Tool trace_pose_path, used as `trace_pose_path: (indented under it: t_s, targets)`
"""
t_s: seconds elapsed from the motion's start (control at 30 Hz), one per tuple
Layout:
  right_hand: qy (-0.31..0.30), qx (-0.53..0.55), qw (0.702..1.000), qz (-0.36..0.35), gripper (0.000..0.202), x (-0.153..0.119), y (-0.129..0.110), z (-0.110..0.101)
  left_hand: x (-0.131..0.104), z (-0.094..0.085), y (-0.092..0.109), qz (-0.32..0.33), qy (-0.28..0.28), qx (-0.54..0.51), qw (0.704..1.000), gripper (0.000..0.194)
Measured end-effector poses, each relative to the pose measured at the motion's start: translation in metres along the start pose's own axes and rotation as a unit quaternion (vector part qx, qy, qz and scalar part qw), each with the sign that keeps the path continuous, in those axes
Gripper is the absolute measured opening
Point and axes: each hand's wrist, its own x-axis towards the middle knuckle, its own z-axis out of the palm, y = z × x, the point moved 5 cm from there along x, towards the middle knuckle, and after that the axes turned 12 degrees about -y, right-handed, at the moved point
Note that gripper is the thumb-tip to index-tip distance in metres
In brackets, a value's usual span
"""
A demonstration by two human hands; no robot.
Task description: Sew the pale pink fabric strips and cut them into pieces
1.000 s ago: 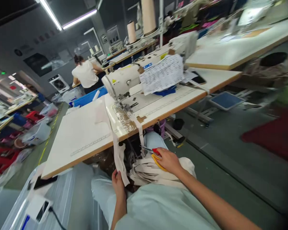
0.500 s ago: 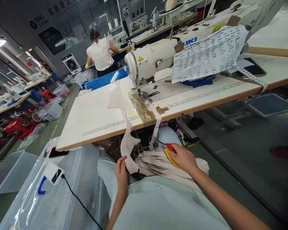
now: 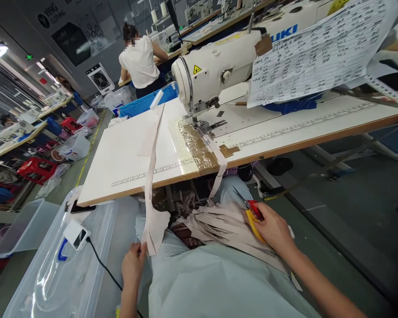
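Observation:
My left hand [image 3: 132, 265] pinches the lower end of a pale pink fabric piece [image 3: 156, 225], which stretches up over the table edge onto the white tabletop [image 3: 119, 154]. In my right hand [image 3: 274, 225] is a pair of scissors [image 3: 254, 216] with red and yellow handles, the blades pointing up and left. Below them, a bundle of pale fabric strips [image 3: 219, 223] lies across my lap. Another strip [image 3: 220, 163] runs from the needle area of the sewing machine [image 3: 215, 66] down over the table edge.
A handwritten sheet [image 3: 318, 57] hangs on the machine. Left of my legs stands a clear plastic bin [image 3: 96, 265] carrying a white device [image 3: 76, 235] with a black cable and a phone [image 3: 82, 206]. Another person [image 3: 141, 62] sits at a machine further back.
My left hand has moved left and down, drawing the fabric piece straight across the tabletop. My right hand with the scissors has shifted right and slightly down. The view has moved nearer the machine.

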Motion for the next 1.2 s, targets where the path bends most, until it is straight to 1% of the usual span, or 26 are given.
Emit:
trace_pose_path:
  t_s: [0.03, 0.07, 0.1, 0.13, 0.17, 0.2, 0.23, 0.3, 0.37, 0.4, 0.43, 0.47, 0.53, 0.63, 0.7, 0.8, 0.9, 0.97, 1.03, 1.1, 1.17, 1.2]
  targets:
    - [0.004, 0.006, 1.000, 0.001, 0.024, -0.004, 0.000, -0.003, -0.004, -0.006, 0.012, 0.013, 0.024, 0.011, 1.000, 0.054]
    - [0.005, 0.013, 1.000, 0.003, 0.025, -0.009, -0.002, -0.006, -0.007, -0.010, 0.028, 0.033, 0.042, 0.001, 0.999, 0.053]
    - [0.002, 0.024, 1.000, 0.002, 0.028, -0.013, -0.005, -0.009, -0.010, -0.013, 0.049, 0.058, 0.053, -0.024, 0.997, 0.053]
    - [-0.009, 0.039, 0.999, -0.002, 0.031, -0.017, -0.009, -0.011, -0.012, -0.012, 0.073, 0.093, 0.044, -0.060, 0.993, 0.051]
    - [-0.030, 0.061, 0.998, -0.008, 0.035, -0.021, -0.014, -0.013, -0.013, -0.009, 0.099, 0.131, 0.012, -0.106, 0.986, 0.049]
    - [-0.061, 0.090, 0.994, -0.016, 0.038, -0.024, -0.021, -0.014, -0.013, -0.002, 0.124, 0.163, -0.038, -0.156, 0.974, 0.047]
    - [-0.102, 0.125, 0.987, -0.024, 0.042, -0.027, -0.027, -0.015, -0.013, 0.005, 0.148, 0.178, -0.095, -0.212, 0.956, 0.047]
    - [-0.193, 0.196, 0.961, -0.037, 0.046, -0.032, -0.041, -0.017, -0.013, 0.024, 0.186, 0.171, -0.219, -0.328, 0.903, 0.047]
    - [-0.270, 0.242, 0.931, -0.043, 0.049, -0.034, -0.053, -0.022, -0.014, 0.039, 0.213, 0.148, -0.314, -0.416, 0.840, 0.051]
    - [-0.298, 0.251, 0.920, -0.044, 0.049, -0.034, -0.057, -0.025, -0.015, 0.045, 0.222, 0.138, -0.346, -0.444, 0.815, 0.054]
    - [-0.319, 0.252, 0.913, -0.042, 0.050, -0.033, -0.060, -0.028, -0.015, 0.049, 0.229, 0.129, -0.368, -0.463, 0.796, 0.057]
    - [-0.335, 0.247, 0.908, -0.039, 0.051, -0.031, -0.062, -0.031, -0.014, 0.052, 0.233, 0.120, -0.382, -0.475, 0.784, 0.060]
    - [-0.352, 0.232, 0.906, -0.034, 0.052, -0.026, -0.063, -0.035, -0.013, 0.055, 0.235, 0.105, -0.392, -0.486, 0.774, 0.061]
    - [-0.364, 0.216, 0.905, -0.034, 0.052, -0.019, -0.063, -0.032, -0.012, 0.055, 0.229, 0.100, -0.383, -0.486, 0.779, 0.058]
    - [-0.355, 0.221, 0.908, -0.032, 0.050, -0.015, -0.063, -0.027, -0.013, 0.052, 0.226, 0.105, -0.387, -0.485, 0.778, 0.056]
    - [-0.316, 0.271, 0.909, -0.026, 0.047, -0.011, -0.067, -0.022, -0.017, 0.046, 0.225, 0.106, -0.413, -0.497, 0.755, 0.055]
    - [-0.301, 0.339, 0.891, -0.031, 0.041, -0.010, -0.080, -0.018, -0.018, 0.042, 0.227, 0.091, -0.422, -0.513, 0.741, 0.059]
    - [-0.310, 0.353, 0.882, -0.031, 0.039, -0.010, -0.091, -0.013, -0.016, 0.044, 0.228, 0.077, -0.418, -0.513, 0.746, 0.062]
    - [-0.311, 0.350, 0.883, -0.023, 0.038, -0.010, -0.099, -0.008, -0.015, 0.048, 0.227, 0.067, -0.409, -0.509, 0.755, 0.060]
    - [-0.289, 0.341, 0.894, -0.014, 0.037, -0.010, -0.104, -0.004, -0.014, 0.052, 0.226, 0.065, -0.400, -0.505, 0.763, 0.057]
    - [-0.268, 0.323, 0.908, -0.009, 0.036, -0.010, -0.105, -0.002, -0.014, 0.054, 0.224, 0.071, -0.396, -0.503, 0.765, 0.054]
    - [-0.267, 0.309, 0.913, -0.011, 0.035, -0.010, -0.103, -0.001, -0.014, 0.054, 0.223, 0.073, -0.397, -0.503, 0.764, 0.053]
